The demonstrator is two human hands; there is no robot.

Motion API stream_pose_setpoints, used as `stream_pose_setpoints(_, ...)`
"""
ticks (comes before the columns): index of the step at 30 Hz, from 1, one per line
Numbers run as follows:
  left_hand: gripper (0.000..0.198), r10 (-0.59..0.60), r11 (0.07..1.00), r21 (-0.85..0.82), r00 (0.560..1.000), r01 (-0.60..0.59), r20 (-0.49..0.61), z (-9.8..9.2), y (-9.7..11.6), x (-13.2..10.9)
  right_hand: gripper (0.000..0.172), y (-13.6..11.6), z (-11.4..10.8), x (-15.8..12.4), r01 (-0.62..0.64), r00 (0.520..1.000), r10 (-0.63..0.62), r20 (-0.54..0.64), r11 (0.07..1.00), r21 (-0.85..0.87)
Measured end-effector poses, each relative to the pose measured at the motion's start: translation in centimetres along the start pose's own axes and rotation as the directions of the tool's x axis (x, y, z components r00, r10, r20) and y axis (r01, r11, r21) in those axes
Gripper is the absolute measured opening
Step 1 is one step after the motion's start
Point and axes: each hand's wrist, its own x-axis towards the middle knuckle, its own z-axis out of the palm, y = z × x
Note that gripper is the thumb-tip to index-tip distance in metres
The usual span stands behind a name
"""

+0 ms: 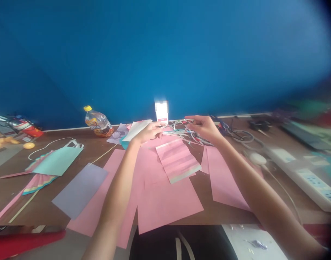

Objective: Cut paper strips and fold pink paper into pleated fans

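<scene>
My right hand (205,127) is over the far middle of the table, with thumb and fingers pinched at thin paper strips (188,135). My left hand (150,132) is held opposite, its fingers drawn together beside the same pile; whatever lies between them is too small to make out. Just in front of the hands lies a pleated pink sheet (177,159) with pale edges. It rests on larger flat pink sheets (165,206). A white folded paper (137,130) is behind my left wrist.
A phone (162,112) stands upright against the blue wall. Left are a tilted drink bottle (98,122), a mint-green paper piece (55,161) with a folded fan, and a lilac sheet (80,187). Right are cables (241,136), a power strip (312,180) and a pink sheet (227,180).
</scene>
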Motion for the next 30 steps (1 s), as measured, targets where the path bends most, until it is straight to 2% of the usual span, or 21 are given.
stream_pose_setpoints(6, 0.047, -0.064, 0.995, 0.081, 0.998, 0.062, 0.028, -0.3, -0.8, 0.3, 0.051, 0.9, 0.2, 0.3, -0.052, 0.984, 0.046, 0.173, 0.998, 0.028)
stream_pose_setpoints(8, 0.050, -0.090, 0.989, 0.119, 0.994, 0.083, 0.057, -0.4, -1.0, 0.3, 0.049, 0.9, 0.5, 0.3, -0.060, 0.988, 0.056, 0.144, 0.998, 0.024)
stream_pose_setpoints(12, 0.048, -0.081, 0.980, 0.187, 0.992, 0.062, 0.096, -0.1, -0.8, 0.2, 0.040, 1.5, 1.0, 0.3, -0.098, 0.995, 0.098, 0.003, 0.995, -0.026)
stream_pose_setpoints(15, 0.048, -0.063, 0.979, 0.201, 0.992, 0.040, 0.113, 0.3, -0.7, 0.2, 0.038, 2.8, 1.5, 0.5, -0.070, 0.995, 0.055, -0.084, 0.981, -0.182)
stream_pose_setpoints(18, 0.048, -0.059, 0.988, 0.153, 0.989, 0.038, 0.137, 0.9, -1.0, 0.5, 0.036, 4.8, 2.5, 0.6, -0.022, 0.987, -0.046, -0.157, 0.915, -0.404)
stream_pose_setpoints(20, 0.048, -0.053, 0.992, 0.121, 0.985, 0.033, 0.162, 1.3, -1.5, 0.8, 0.034, 6.4, 3.4, 0.5, 0.044, 0.990, -0.110, -0.087, 0.831, -0.555)
stream_pose_setpoints(23, 0.047, -0.028, 0.985, 0.170, 0.984, -0.002, 0.175, 1.6, -2.4, 1.4, 0.025, 8.1, 4.4, 0.2, 0.077, 0.997, -0.061, 0.048, 0.747, -0.661)
stream_pose_setpoints(24, 0.047, -0.024, 0.979, 0.204, 0.984, -0.012, 0.175, 1.7, -2.6, 1.6, 0.023, 8.2, 4.6, 0.2, 0.074, 0.997, -0.048, 0.057, 0.753, -0.654)
stream_pose_setpoints(26, 0.048, -0.035, 0.965, 0.264, 0.982, -0.015, 0.186, 1.9, -3.0, 1.8, 0.020, 7.5, 4.7, 0.1, 0.059, 0.998, -0.047, 0.036, 0.820, -0.569)
stream_pose_setpoints(28, 0.049, -0.060, 0.952, 0.305, 0.975, -0.008, 0.213, 2.1, -3.0, 1.8, 0.020, 5.8, 4.6, 0.0, 0.052, 0.999, -0.044, 0.030, 0.927, -0.370)
stream_pose_setpoints(29, 0.049, -0.067, 0.949, 0.317, 0.972, -0.009, 0.227, 2.2, -3.0, 1.8, 0.024, 4.7, 4.6, -0.1, 0.022, 0.997, -0.004, 0.076, 0.972, -0.234)
stream_pose_setpoints(30, 0.049, -0.069, 0.947, 0.322, 0.969, -0.012, 0.238, 2.3, -2.9, 1.8, 0.031, 3.7, 4.6, -0.1, -0.022, 0.984, 0.040, 0.175, 0.995, -0.101)
